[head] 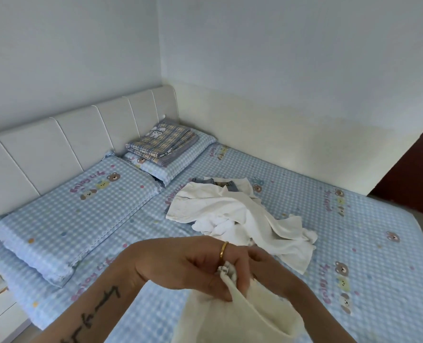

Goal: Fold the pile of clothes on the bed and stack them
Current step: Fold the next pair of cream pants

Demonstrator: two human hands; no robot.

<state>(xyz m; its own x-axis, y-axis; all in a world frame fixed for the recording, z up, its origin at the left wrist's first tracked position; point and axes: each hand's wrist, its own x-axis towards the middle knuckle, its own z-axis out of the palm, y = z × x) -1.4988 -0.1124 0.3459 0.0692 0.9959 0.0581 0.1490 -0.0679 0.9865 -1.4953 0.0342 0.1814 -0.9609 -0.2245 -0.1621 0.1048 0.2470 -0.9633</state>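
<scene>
Both the left hand (180, 266) and the right hand (269, 273) pinch closed on a cream cloth garment (230, 315) at 6 o'clock, so shake it flat over the blue checked bed (353, 194) before folding, clear of the white crumpled clothes pile (232, 214) at 12 o'clock.

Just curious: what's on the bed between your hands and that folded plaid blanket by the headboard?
In the head view, the rumpled pile of white clothes lies between the hands and plaid blanket.
</scene>
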